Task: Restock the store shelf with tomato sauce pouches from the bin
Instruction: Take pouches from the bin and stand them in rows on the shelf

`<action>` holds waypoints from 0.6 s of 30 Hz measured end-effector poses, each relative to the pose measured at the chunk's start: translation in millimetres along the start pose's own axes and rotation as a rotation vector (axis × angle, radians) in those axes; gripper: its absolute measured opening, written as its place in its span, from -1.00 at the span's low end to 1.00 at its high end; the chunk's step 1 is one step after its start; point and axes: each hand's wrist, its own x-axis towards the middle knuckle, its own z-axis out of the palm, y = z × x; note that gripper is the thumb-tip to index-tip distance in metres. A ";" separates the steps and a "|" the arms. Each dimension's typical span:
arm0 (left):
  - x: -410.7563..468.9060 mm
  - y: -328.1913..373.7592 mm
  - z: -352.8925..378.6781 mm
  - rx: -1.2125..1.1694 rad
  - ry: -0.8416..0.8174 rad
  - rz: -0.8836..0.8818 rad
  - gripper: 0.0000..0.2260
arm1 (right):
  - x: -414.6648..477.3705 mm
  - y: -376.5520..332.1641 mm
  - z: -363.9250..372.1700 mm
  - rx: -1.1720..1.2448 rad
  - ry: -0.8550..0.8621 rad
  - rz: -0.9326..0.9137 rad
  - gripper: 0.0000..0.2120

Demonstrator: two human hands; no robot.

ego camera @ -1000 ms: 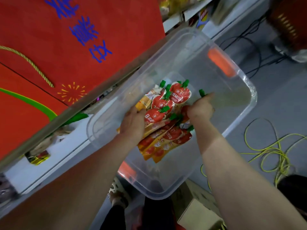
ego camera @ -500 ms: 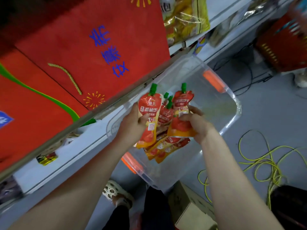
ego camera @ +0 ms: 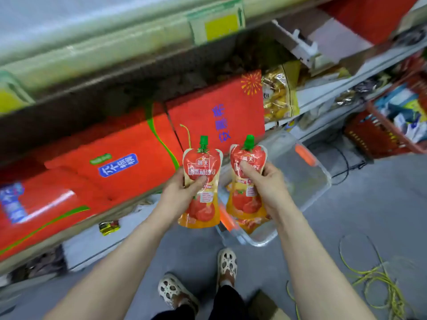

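Fingers (ego camera: 199, 181) of the left hand (ego camera: 179, 192) grip one red-and-yellow plastic sauce pouch (ego camera: 202, 162); the right hand (ego camera: 265, 183) grips a second pouch (ego camera: 246, 199).

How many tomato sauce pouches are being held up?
2. The left pouch is in the left hand, the right pouch in the right hand, both upright. More lie in the clear bin behind them, mostly hidden, so uncounted.

2 upright green-capped tomato sauce pouches (ego camera: 201, 181) — above the clear bin (ego camera: 307, 181).
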 end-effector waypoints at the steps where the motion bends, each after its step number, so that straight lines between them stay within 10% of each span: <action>1: -9.7 7.4 -14.2 -0.013 0.011 0.029 -0.82 | -12.2 -9.0 13.9 -0.019 -0.006 -0.040 -0.76; 18: -149.7 148.1 -236.8 -0.205 0.316 0.470 -0.73 | -180.1 -182.8 226.1 0.025 -0.410 -0.544 -0.93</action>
